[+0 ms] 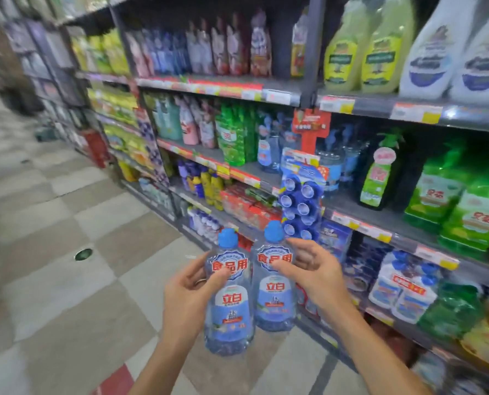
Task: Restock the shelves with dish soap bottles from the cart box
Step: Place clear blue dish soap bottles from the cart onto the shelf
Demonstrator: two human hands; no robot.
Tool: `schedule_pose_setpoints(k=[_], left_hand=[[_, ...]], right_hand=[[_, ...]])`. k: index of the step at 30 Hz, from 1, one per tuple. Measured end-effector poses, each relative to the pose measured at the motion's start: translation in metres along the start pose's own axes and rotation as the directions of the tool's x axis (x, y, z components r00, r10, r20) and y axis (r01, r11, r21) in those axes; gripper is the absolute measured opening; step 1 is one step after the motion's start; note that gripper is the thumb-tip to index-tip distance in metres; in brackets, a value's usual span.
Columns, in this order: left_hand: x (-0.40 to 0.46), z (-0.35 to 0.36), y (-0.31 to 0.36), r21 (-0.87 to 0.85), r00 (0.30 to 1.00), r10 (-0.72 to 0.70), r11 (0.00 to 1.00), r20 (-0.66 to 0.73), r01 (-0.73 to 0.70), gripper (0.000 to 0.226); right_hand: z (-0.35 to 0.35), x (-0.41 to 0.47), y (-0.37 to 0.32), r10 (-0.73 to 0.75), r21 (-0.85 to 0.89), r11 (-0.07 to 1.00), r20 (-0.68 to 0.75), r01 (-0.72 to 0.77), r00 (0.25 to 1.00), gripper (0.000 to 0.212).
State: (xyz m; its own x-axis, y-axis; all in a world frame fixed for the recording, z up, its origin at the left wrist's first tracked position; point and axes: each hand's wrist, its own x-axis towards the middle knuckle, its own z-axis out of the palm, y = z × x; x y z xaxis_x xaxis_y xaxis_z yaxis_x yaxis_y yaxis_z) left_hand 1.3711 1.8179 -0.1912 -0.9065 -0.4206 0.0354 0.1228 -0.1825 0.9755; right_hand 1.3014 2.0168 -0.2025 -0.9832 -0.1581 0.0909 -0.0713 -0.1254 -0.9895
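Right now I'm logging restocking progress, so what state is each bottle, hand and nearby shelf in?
Left bottle: upright, blue cap on, held by the left hand.
Right bottle: upright, blue cap on, held by the right hand.
Middle shelf: partly stocked, bare gap beside matching blue bottles.
Shelf above: stocked with a row of bottles.

Two clear blue dish soap bottles (229, 292) (274, 280), blue-capped and upright, stand side by side at lower centre of the frame.
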Motion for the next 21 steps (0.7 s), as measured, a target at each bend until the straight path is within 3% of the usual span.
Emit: schedule_pose_setpoints(k=[6,10,17,21], left_hand=[[0.107,-0.048,0.035,0.079,0.980,0.102,0.993,-0.169,-0.090,0.032],[0.189,-0.071,0.061,0.157,0.962,0.174,0.977,-0.210,-0.142,0.035],[0.312,-0.108,0.105,0.127,0.946,0.260,0.963,-0.196,-0.238,0.028],[0.382,-0.141,0.122,0.082,0.931,0.276,0.961,-0.240,-0.264,0.025]], right_hand=[[0.091,0.117,0.000,-0.021,0.103,0.995,0.100,0.010,0.995,0.053],[0.142,0.198,-0.004,-0.057,0.144,0.989,0.162,0.033,0.985,0.030],[0.235,0.328,-0.019,-0.115,0.163,0.983,0.219,0.080,0.969,0.056],[0.295,0.391,-0.025,-0.131,0.138,0.986,0.256,0.098,0.958,0.051]])
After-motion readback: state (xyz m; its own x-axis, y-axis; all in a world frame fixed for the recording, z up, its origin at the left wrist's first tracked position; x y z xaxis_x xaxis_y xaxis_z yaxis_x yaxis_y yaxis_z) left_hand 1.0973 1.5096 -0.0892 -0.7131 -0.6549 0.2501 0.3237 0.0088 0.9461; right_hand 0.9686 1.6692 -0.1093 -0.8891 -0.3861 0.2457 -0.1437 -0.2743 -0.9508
